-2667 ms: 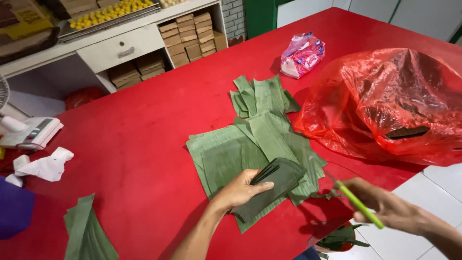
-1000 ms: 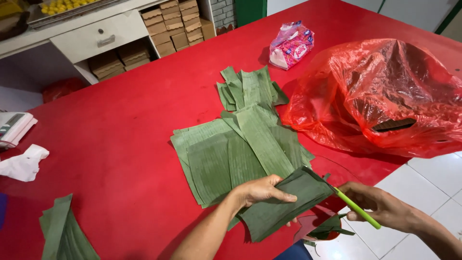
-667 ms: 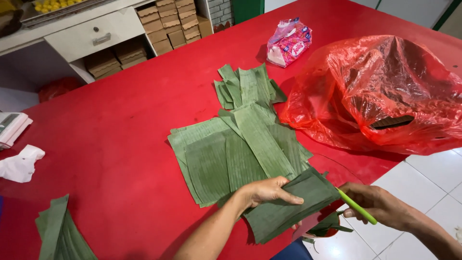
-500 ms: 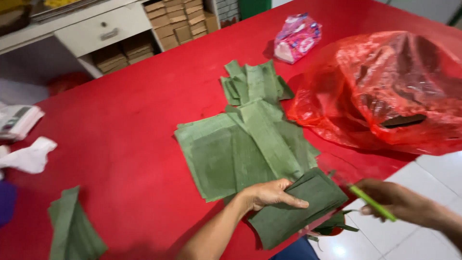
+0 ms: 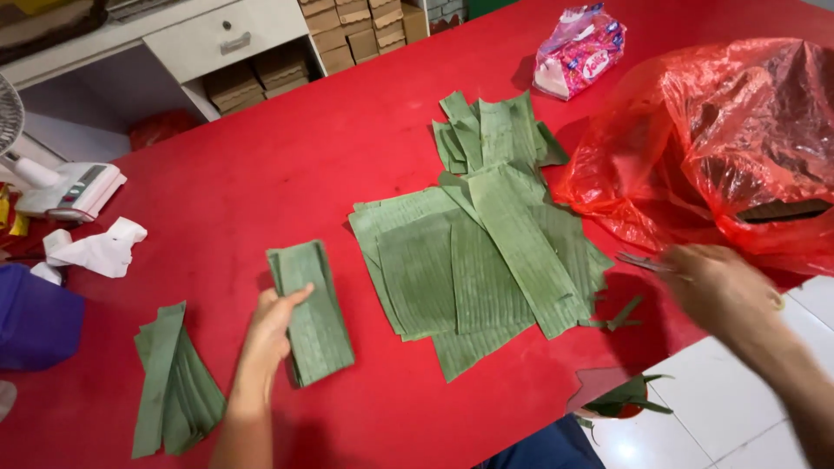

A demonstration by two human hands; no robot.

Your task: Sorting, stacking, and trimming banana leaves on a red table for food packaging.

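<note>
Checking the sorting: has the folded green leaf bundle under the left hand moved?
Yes. The folded green leaf bundle went leftward, from the big spread leaf pile toward the small leaf stack.

A pink-and-white snack packet (image 5: pixel 577 49) lies at top centre-right. A crumpled red plastic bag (image 5: pixel 730 139) fills the upper right. Brown cardboard boxes (image 5: pixel 347 30) are stacked along the top edge.

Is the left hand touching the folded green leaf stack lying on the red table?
Touching. The head view shows the left hand resting against the folded green leaf stack, fingertips overlapping its left edge.
</note>
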